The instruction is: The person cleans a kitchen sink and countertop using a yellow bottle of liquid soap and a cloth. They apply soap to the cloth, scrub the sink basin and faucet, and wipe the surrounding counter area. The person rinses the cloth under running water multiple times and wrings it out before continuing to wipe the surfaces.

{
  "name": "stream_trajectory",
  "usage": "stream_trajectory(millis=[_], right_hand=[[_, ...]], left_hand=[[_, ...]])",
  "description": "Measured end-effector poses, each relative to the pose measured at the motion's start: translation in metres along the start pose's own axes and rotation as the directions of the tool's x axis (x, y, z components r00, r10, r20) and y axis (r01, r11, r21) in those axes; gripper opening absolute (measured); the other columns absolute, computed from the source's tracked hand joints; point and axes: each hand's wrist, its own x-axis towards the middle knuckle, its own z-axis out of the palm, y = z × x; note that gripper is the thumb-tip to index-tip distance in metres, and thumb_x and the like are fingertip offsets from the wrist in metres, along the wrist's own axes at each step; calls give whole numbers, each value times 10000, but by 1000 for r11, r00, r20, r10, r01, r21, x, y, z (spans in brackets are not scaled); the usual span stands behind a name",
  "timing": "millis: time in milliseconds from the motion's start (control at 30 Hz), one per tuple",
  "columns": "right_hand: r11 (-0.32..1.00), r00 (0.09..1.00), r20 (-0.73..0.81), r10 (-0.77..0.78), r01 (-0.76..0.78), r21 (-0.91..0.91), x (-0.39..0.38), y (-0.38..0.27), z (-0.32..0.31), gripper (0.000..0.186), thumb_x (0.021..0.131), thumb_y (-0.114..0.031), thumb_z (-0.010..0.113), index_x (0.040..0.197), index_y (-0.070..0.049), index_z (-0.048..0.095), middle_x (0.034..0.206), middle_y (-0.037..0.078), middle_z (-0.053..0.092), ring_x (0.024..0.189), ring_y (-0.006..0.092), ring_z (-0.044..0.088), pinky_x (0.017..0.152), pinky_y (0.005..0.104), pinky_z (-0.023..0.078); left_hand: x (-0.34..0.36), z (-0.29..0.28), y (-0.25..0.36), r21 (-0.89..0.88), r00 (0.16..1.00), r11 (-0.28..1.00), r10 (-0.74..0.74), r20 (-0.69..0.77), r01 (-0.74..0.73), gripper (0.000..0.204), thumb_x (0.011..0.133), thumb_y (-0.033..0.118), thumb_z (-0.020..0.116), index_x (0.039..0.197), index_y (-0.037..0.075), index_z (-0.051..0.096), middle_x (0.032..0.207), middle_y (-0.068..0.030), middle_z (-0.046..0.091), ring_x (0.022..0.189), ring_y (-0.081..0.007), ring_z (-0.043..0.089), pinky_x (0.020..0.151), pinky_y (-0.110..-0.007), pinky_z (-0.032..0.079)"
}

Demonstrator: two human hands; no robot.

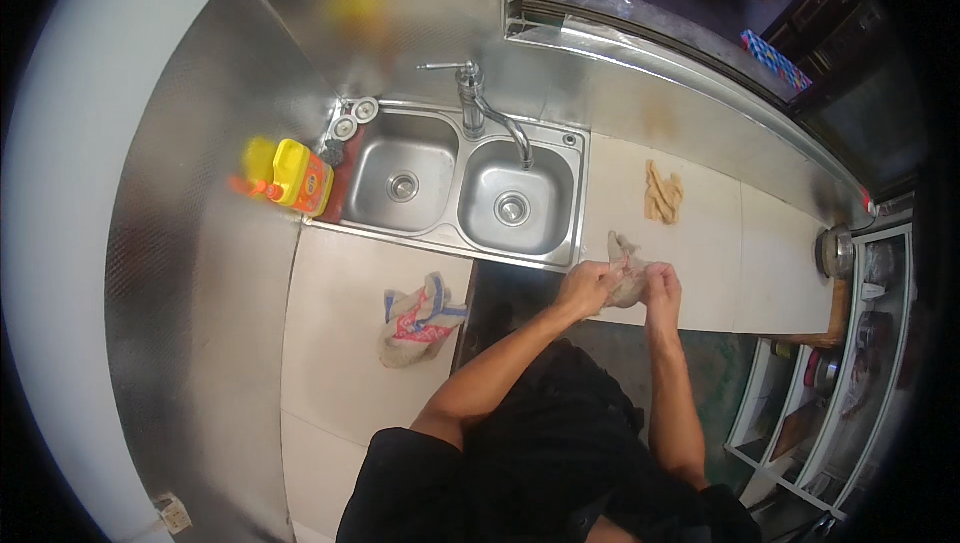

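Greyish-brown cloth (627, 289) sits just right of the frame's centre, over the near edge of the surface (705, 288), pinched by the left hand (588, 288) and the right hand (662, 286), apparently for control of both sides. Farther right, a tan cloth (662, 195) lies apart, probably leaving working room.

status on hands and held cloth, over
Left hand and right hand both gripping grey cloth. Cloth bunched, right of sink. Tan cloth farther back on counter, clear of hands.

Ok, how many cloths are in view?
3: a grey-brown cloth held by the left hand and right hand, a tan cloth on the right counter, a patterned cloth on the left counter.
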Motion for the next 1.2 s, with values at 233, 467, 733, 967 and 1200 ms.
stream_trajectory(millis=[233,467,733,967,1200], right_hand=[[994,998,-64,-25,31,104,21,-23,22,199,1041,-268,590,1065,-71,574,937,21,649,814,86,593,727,272,506],[996,984,-157,-89,88,-14,31,-37,31,225,1027,-200,605,1171,-32,568,999,34,661,874,90,595,795,257,490],[992,990,-71,-120,117,-43,35,-47,17,226,1021,-105,572,1222,-5,601,1045,35,639,922,86,572,827,239,463],[981,989,34,-141,145,-127,67,-27,18,164,1010,-63,547,1107,-15,671,892,-23,591,803,63,513,748,229,438],[994,994,107,-23,34,-104,108,-11,61,153,1006,-143,594,1055,-35,691,900,-25,620,843,76,551,785,239,446]], left_hand=[[17,-7,-20,-488,996,869,90,2,-77,315,1068,217,525,1144,-53,668,950,-21,697,848,-78,575,773,-273,500],[36,-9,9,-683,997,729,74,18,-42,169,1017,151,601,1099,4,615,959,-15,671,844,-46,564,711,-230,481],[52,-11,6,-479,982,862,190,7,-164,171,996,91,590,1103,-29,649,948,-16,678,887,-67,612,788,-269,515],[26,-104,-53,-571,917,807,-103,-385,-150,298,983,50,577,1274,-3,609,1091,-97,694,871,-167,697,761,-273,545],[54,-347,-175,28,381,992,-20,-924,120,281,929,73,591,1167,-54,669,991,-200,708,837,-333,715,754,-423,575]])
